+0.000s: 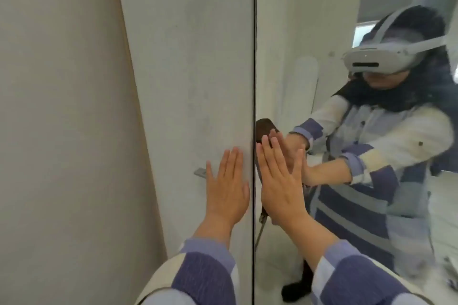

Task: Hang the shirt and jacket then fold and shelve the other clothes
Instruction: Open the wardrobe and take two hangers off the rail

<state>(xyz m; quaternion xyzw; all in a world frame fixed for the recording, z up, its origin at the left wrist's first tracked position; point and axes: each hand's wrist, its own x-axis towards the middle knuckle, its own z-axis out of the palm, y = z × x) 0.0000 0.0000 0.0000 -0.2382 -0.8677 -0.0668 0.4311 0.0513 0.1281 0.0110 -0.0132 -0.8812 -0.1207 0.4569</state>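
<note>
- Fingers (234, 163) straight: left hand (226, 193) flat on the white door (188, 69), right hand (280, 190) flat on the mirrored door (297, 32), gripping nothing.
- Likely pressing the wardrobe doors closed at the seam (254, 57).
- Shirt, jacket and other clothes not visible.

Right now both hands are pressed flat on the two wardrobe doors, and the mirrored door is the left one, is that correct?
Not quite: the head view shows the mirrored door under the right hand; the left hand presses the plain door.
</note>
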